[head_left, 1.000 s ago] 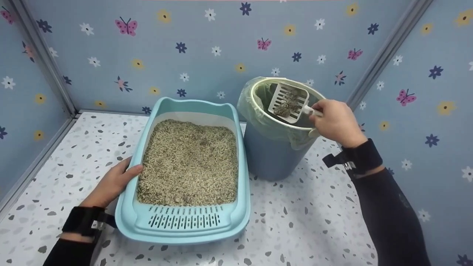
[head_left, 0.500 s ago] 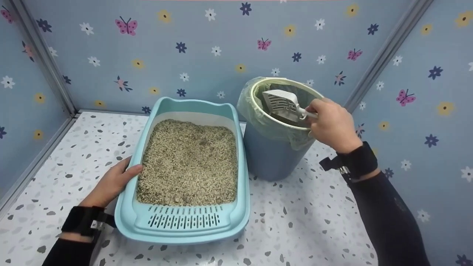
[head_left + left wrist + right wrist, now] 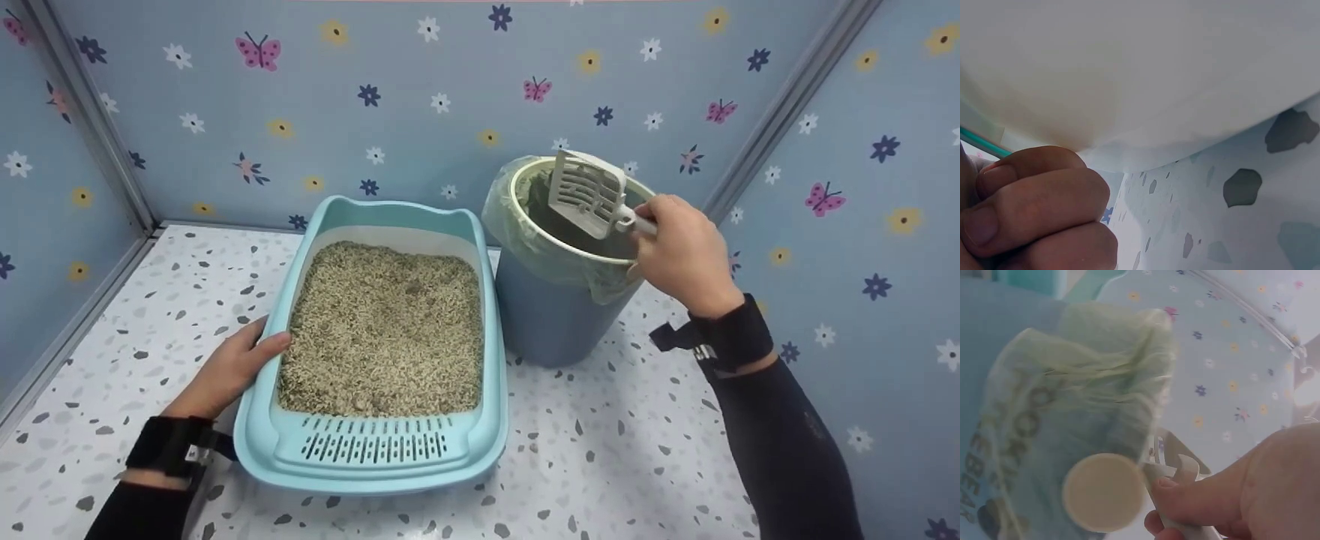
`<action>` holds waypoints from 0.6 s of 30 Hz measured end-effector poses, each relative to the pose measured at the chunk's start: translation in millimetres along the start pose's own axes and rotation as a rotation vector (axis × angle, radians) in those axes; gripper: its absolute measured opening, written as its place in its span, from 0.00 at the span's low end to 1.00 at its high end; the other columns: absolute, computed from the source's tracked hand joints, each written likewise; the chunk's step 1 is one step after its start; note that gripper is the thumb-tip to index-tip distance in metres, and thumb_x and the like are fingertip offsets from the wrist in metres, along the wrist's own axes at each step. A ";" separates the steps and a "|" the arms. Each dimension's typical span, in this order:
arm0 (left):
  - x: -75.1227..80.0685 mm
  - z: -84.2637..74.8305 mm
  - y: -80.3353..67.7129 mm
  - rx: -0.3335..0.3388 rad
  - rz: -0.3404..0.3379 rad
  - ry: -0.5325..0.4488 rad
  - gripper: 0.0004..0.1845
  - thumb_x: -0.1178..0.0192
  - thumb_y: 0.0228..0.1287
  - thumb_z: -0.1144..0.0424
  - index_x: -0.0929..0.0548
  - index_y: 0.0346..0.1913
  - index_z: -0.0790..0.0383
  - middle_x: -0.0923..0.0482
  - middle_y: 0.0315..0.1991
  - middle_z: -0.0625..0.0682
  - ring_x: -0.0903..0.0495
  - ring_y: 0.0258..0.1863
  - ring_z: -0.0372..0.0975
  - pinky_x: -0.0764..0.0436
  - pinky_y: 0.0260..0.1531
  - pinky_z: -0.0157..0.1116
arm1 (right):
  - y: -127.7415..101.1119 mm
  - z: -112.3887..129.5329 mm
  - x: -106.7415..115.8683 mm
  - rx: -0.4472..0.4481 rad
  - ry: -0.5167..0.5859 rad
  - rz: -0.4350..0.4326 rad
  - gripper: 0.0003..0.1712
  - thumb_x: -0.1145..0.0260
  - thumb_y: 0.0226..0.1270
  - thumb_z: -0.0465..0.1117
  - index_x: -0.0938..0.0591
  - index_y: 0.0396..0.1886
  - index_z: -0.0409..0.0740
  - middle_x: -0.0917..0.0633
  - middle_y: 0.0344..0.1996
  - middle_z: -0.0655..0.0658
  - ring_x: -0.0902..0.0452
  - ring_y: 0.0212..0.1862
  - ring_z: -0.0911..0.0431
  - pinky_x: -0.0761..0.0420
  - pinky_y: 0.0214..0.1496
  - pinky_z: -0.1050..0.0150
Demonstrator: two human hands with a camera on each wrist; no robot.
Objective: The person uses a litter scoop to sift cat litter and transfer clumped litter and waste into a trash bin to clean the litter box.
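Observation:
A light blue litter tray (image 3: 262, 420) full of beige litter (image 3: 382, 330) sits on the speckled floor. My left hand (image 3: 236, 367) grips its left rim, thumb over the edge; the left wrist view shows curled fingers (image 3: 1033, 214) under the tray's pale wall (image 3: 1140, 73). My right hand (image 3: 686, 251) holds the handle of a white slotted scoop (image 3: 586, 193), tilted up and empty above a blue bin (image 3: 551, 315) lined with a green bag (image 3: 502, 214). The right wrist view shows the bag (image 3: 1072, 399) and my fingers (image 3: 1207, 506) round the handle.
Blue walls with flowers and butterflies enclose the space on three sides. The bin stands right beside the tray's far right corner. Bare speckled floor (image 3: 615, 457) lies in front of the bin and to the tray's left.
The scoop held clumps over the bin, tipped down into it, and now is raised and empty. My left hand has stayed on the tray rim.

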State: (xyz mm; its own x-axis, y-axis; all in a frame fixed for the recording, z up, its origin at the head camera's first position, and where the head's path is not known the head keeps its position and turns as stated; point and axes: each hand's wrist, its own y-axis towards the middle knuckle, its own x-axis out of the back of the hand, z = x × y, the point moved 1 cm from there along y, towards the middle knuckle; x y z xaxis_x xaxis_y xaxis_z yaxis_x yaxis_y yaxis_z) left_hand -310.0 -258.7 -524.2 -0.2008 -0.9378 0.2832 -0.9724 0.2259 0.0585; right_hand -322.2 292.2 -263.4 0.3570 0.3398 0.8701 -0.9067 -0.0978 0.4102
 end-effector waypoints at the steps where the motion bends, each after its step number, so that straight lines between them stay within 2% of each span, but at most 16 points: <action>1: 0.5 -0.3 0.2 0.000 -0.001 0.007 0.40 0.48 0.91 0.49 0.46 0.90 0.69 0.23 0.71 0.71 0.13 0.58 0.42 0.15 0.57 0.32 | -1.6 2.5 3.0 -0.001 0.020 -0.016 0.11 0.34 0.80 0.33 0.15 0.56 0.31 0.14 0.50 0.32 0.16 0.51 0.35 0.18 0.54 0.35; 6: 3.3 -0.9 -0.9 0.007 -0.004 0.042 0.41 0.48 0.90 0.47 0.48 0.90 0.67 0.25 0.73 0.71 0.15 0.60 0.46 0.16 0.56 0.30 | -11.9 27.7 12.5 0.063 0.098 -0.093 0.10 0.32 0.80 0.32 0.14 0.54 0.31 0.14 0.47 0.34 0.18 0.46 0.39 0.21 0.51 0.42; 9: 3.7 -0.8 -2.3 0.005 0.002 0.044 0.42 0.49 0.90 0.47 0.49 0.91 0.66 0.27 0.75 0.71 0.16 0.61 0.48 0.17 0.57 0.29 | -16.3 47.2 8.5 0.127 0.117 -0.100 0.09 0.30 0.79 0.31 0.13 0.53 0.32 0.14 0.46 0.36 0.18 0.45 0.42 0.20 0.50 0.44; 13: 3.2 -1.4 -2.6 0.001 0.004 0.039 0.41 0.49 0.90 0.47 0.49 0.91 0.66 0.26 0.74 0.71 0.15 0.61 0.47 0.16 0.57 0.30 | -18.0 72.0 -8.1 0.201 0.099 -0.054 0.09 0.28 0.77 0.31 0.13 0.52 0.33 0.12 0.47 0.38 0.16 0.45 0.43 0.15 0.52 0.45; 18: 1.5 -2.2 -1.4 0.001 0.000 0.044 0.41 0.48 0.91 0.48 0.48 0.90 0.68 0.24 0.72 0.71 0.14 0.59 0.46 0.15 0.56 0.31 | -16.6 98.4 -42.2 0.253 0.033 0.038 0.08 0.28 0.77 0.34 0.12 0.51 0.38 0.13 0.46 0.41 0.14 0.42 0.43 0.12 0.46 0.44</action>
State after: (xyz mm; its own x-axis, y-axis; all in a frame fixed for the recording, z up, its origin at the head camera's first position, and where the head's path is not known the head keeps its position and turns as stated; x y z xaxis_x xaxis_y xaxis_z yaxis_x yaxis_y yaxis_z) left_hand -308.7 -259.8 -521.8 -0.1950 -0.9253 0.3252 -0.9726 0.2252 0.0575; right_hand -300.1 187.4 -280.1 0.3129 0.3615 0.8783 -0.8325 -0.3408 0.4368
